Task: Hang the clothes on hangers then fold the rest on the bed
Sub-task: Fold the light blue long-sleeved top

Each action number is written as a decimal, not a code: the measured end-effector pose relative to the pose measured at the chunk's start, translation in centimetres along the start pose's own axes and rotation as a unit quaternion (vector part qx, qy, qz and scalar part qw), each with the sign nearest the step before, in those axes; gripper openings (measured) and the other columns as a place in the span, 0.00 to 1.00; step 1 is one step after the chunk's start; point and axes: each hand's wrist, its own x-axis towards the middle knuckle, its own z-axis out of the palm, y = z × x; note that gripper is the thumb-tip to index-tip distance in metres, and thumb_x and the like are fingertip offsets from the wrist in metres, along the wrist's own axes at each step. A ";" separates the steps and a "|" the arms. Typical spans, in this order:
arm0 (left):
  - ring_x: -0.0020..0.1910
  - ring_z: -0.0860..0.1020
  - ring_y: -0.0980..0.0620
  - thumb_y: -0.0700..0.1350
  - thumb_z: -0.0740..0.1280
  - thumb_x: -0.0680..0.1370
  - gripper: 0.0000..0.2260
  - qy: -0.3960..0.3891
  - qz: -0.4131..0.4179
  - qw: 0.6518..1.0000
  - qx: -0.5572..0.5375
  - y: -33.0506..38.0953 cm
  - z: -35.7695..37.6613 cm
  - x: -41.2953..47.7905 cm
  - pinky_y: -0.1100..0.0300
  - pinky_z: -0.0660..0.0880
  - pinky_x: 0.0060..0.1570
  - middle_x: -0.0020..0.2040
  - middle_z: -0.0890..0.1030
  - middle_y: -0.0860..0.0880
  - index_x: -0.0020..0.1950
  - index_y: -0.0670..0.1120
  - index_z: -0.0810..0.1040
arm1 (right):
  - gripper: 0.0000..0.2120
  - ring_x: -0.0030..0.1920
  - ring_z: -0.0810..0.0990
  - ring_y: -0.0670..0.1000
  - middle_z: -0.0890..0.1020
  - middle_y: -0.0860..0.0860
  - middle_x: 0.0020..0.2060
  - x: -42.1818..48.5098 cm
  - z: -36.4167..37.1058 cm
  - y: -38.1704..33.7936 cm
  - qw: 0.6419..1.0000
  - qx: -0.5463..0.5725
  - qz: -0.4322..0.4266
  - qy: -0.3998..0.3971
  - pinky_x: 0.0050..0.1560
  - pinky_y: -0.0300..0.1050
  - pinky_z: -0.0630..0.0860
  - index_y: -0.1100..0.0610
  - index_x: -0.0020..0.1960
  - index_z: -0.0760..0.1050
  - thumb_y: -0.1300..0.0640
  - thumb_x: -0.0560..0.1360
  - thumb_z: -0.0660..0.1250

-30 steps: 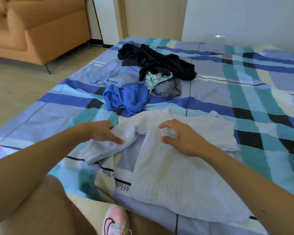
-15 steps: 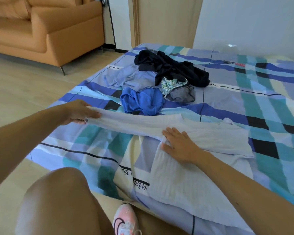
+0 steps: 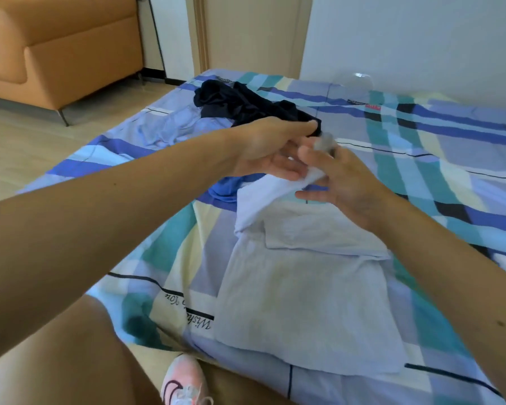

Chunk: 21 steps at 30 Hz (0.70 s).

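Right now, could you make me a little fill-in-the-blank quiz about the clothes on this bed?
1. The left hand holds up one ____ of the white garment.
2. The dark navy garment lies ____ from the person than the blue garment.
3. The shoe at the bottom edge is ____.
Missing words: sleeve; farther; pink.

bed sheet script: we read "Wish" and "You" in black cursive on a cream panel of the bed sheet (image 3: 199, 323), upside down to us; a crease hid the letters between.
red tag: (image 3: 373, 107) on the sheet's far side, too blurred to read.
pink shoe: (image 3: 184, 384) dark curved mark, no legible letters.
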 end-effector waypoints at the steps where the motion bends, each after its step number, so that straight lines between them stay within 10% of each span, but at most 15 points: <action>1: 0.49 0.83 0.44 0.54 0.61 0.84 0.17 -0.009 0.002 1.000 0.002 0.2 1.3 0.7 0.54 0.82 0.51 0.48 0.83 0.43 0.55 0.41 0.80 | 0.23 0.56 0.85 0.52 0.84 0.52 0.58 0.1 -1.3 0.7 0.999 -0.002 0.016 0.040 0.53 0.53 0.84 0.51 0.67 0.76 0.46 0.75 0.74; 5: 0.44 0.81 0.45 0.52 0.65 0.82 0.18 0.006 0.042 0.983 0.181 -2.6 3.5 3.3 0.51 0.78 0.47 0.49 0.83 0.38 0.53 0.37 0.80 | 0.18 0.50 0.82 0.55 0.80 0.55 0.58 0.3 -6.1 5.3 0.976 -0.044 0.102 0.190 0.46 0.51 0.79 0.54 0.63 0.76 0.62 0.74 0.74; 9: 0.52 0.79 0.43 0.50 0.66 0.81 0.14 -0.001 0.018 0.884 0.467 -8.2 3.7 4.5 0.52 0.74 0.53 0.53 0.83 0.41 0.54 0.40 0.82 | 0.24 0.49 0.78 0.56 0.77 0.59 0.60 -0.3 -9.2 10.3 0.949 -0.194 0.179 0.175 0.42 0.46 0.76 0.56 0.65 0.73 0.63 0.72 0.76; 15: 0.70 0.67 0.41 0.55 0.72 0.75 0.27 0.071 -0.002 0.837 0.543 -13.9 0.3 7.4 0.46 0.67 0.68 0.69 0.69 0.44 0.71 0.49 0.72 | 0.31 0.51 0.77 0.53 0.76 0.56 0.61 -0.2 -10.2 12.1 0.899 -0.390 0.165 0.112 0.45 0.44 0.72 0.54 0.71 0.67 0.56 0.72 0.77; 21: 0.68 0.72 0.45 0.64 0.77 0.67 0.43 0.040 -0.098 0.841 0.531 -13.3 -1.4 10.0 0.51 0.70 0.65 0.71 0.72 0.48 0.76 0.49 0.66 | 0.57 0.76 0.61 0.61 0.60 0.58 0.77 2.5 -11.2 11.1 0.832 -0.520 0.193 0.035 0.71 0.56 0.66 0.53 0.82 0.48 0.40 0.66 0.80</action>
